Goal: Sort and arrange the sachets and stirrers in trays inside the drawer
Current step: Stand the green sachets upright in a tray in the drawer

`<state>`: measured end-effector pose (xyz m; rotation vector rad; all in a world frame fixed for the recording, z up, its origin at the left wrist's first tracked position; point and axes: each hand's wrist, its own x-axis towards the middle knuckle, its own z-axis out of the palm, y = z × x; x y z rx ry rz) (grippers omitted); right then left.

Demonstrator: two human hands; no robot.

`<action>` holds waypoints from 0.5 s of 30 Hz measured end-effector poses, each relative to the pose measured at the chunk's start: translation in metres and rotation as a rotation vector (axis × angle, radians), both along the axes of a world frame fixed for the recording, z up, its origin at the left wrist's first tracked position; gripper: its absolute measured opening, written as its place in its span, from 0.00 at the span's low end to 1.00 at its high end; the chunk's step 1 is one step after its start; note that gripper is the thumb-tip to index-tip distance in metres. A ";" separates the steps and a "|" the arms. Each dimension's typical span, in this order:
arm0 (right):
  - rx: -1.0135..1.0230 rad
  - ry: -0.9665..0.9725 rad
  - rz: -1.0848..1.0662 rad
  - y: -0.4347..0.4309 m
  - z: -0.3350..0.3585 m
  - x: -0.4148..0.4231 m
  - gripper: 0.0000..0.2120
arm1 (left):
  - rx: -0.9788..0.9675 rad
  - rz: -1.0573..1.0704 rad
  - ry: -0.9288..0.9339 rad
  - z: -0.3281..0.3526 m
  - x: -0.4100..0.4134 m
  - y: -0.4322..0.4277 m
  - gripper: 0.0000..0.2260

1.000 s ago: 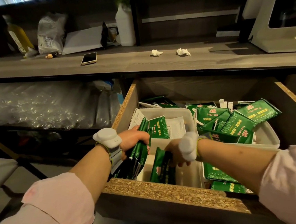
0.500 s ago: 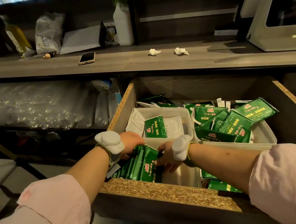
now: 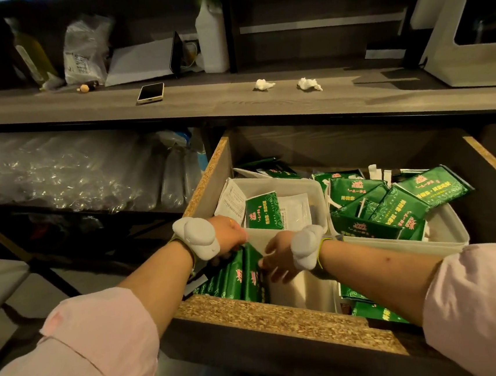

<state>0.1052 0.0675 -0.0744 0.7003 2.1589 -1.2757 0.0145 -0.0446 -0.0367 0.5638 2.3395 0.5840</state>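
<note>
A row of green sachets [image 3: 239,281] stands on edge in the front-left part of the open drawer [image 3: 271,313]. My left hand [image 3: 228,235] presses down on the top of that row from the left. My right hand [image 3: 278,259] touches the row's right end, fingers against the last sachet. Behind them a white tray [image 3: 311,186] holds one green sachet [image 3: 264,212] and white sachets [image 3: 294,210]. To the right, a second white tray [image 3: 445,237] is heaped with green sachets [image 3: 393,204]. White stirrers [image 3: 374,171] stick up behind that heap.
More green sachets [image 3: 374,312] lie loose on the drawer floor at front right. Above the drawer runs a counter [image 3: 232,98] with a phone [image 3: 150,92], two crumpled tissues [image 3: 264,84], a white bottle [image 3: 211,36] and a machine [image 3: 467,21]. Plastic-wrapped goods [image 3: 57,175] fill the shelf on the left.
The bundle of green sachets went from upright in my left hand down into the drawer's front-left corner. My right hand moved left from its own sachets to the row's end.
</note>
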 end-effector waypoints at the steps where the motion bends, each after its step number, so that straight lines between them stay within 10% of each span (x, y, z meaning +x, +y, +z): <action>1: -0.097 0.011 -0.046 -0.002 0.001 0.000 0.21 | 0.030 0.006 -0.077 0.001 0.002 0.001 0.06; 15: 0.333 0.182 -0.238 0.046 0.037 -0.045 0.21 | -0.035 0.043 -0.262 0.010 0.008 0.010 0.15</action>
